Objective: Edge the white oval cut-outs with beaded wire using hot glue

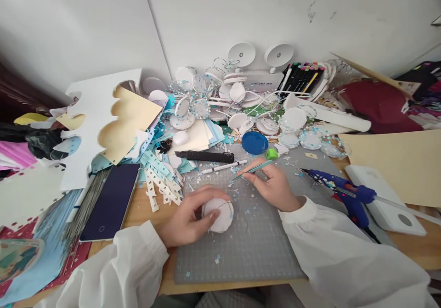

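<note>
Along the near edge of the tabletop (166, 288) lies the gray cutting mat (248, 257), with a few blue scraps (217, 258) between its front border and the white disc (225, 218). This round disc has its flat face turned upward over the mat; the left hand (191, 216) is clamped on it, thumb on the face, fingers curled around the far rim. Farther right, the right hand (275, 186) pinches the teal tweezers (265, 164), their long axis slanting crosswise, tips pointing left and slightly nearward, apart from the disc. Rightward, the blue glue gun (356, 195) aims its nozzle left; leftward, the phone (112, 202) slants away. Past the tweezers lie the white pen (223, 166) and the blue lid (254, 143). A heap of discs (237, 92) crowds the mat's far side, before the wall (206, 14).
</note>
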{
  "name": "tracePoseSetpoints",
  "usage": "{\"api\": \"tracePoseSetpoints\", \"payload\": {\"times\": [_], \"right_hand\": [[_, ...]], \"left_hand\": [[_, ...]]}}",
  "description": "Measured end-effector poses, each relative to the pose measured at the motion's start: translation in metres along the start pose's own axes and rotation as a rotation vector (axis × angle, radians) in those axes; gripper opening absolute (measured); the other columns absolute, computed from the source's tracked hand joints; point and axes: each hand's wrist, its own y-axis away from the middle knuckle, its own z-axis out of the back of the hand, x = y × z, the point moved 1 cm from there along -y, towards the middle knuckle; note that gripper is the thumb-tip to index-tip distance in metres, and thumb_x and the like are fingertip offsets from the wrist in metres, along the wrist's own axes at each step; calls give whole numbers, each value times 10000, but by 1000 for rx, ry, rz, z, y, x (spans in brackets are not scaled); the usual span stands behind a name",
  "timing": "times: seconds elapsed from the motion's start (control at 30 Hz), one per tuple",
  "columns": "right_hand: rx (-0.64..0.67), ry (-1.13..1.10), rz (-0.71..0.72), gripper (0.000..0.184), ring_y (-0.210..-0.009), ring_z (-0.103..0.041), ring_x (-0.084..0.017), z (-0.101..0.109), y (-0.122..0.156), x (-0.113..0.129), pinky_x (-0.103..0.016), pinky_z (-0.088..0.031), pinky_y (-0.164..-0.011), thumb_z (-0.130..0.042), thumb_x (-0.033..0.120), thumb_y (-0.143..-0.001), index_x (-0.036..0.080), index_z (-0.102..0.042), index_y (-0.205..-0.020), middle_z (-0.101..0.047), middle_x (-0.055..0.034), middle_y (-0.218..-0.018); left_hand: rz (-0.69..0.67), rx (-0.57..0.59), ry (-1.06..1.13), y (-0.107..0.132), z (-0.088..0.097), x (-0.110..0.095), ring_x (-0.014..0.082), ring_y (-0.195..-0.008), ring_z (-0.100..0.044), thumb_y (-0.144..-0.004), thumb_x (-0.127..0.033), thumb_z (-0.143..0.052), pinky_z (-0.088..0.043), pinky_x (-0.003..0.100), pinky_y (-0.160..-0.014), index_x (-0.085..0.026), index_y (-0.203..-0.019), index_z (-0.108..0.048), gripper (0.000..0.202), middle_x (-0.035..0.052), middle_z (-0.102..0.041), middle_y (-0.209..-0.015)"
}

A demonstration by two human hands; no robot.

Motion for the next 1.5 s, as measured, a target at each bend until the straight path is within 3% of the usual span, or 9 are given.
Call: {"api": "tracePoseSetpoints", "payload": {"times": [0.23,0.37,0.47,0.63,0.8,1.03,1.3,1.5], "right_hand": [[47,128,99,68,-738,-656,-186,-8,0,-2,-317,-499,-678,-617,206,-876,221,-662,-828,-713,-31,-784],[5,123,104,73,-703,-641,-171,-8,0,-1,-298,-488,-645,-612,213,-881,213,-661,-828,-710,-31,-775],[-39,97,84,85,-651,-610,-151,-6,-1,2,-275,-473,-594,-604,218,-887,210,-659,-822,-694,-27,-755],[-37,92,85,63,-658,-608,-152,-5,1,0,-282,-478,-606,-606,209,-885,214,-657,-849,-698,-28,-780],[32,120,162,52,-762,-651,-183,-6,3,-2,-325,-496,-706,-627,168,-867,219,-640,-866,-712,-36,-815],[45,132,191,68,-763,-658,-190,-11,4,-3,-340,-506,-713,-616,156,-871,221,-631,-858,-717,-46,-818],[-99,54,47,40,-682,-633,-170,-7,3,5,-295,-485,-587,-621,218,-873,214,-646,-843,-696,-44,-771],[-10,111,67,53,-718,-649,-182,-10,5,3,-313,-509,-631,-611,226,-877,219,-660,-858,-712,-50,-801]], "left_hand": [[-173,103,-229,-2,-3,-2,210,-1021,-614,-896,-102,-472,-502,347,-874,-196,-1189,-605,335,104,-674,-1101],[-293,156,-334,-3,-2,-4,218,-993,-623,-873,-52,-440,-481,416,-920,-217,-1241,-571,423,100,-692,-1076],[-335,157,-395,-2,-1,-6,245,-1112,-587,-860,-45,-436,-442,465,-994,-194,-1258,-561,442,140,-650,-1189],[-321,30,-344,3,-1,-6,238,-1243,-504,-878,-26,-400,-430,422,-1030,-175,-1256,-565,438,151,-558,-1331],[-259,-236,-270,7,1,-3,199,-1181,-551,-928,-55,-373,-453,345,-989,-204,-1180,-606,374,110,-593,-1255],[-239,-545,-268,11,4,0,223,-1134,-545,-954,-127,-372,-426,396,-988,-207,-1058,-630,290,89,-595,-1182],[-186,-577,-314,7,2,2,209,-1080,-542,-939,-127,-423,-420,392,-955,-212,-1005,-615,220,71,-583,-1113],[-171,-560,-382,6,1,2,216,-1054,-532,-938,-136,-420,-419,403,-930,-212,-1004,-606,211,77,-573,-1090]]}}
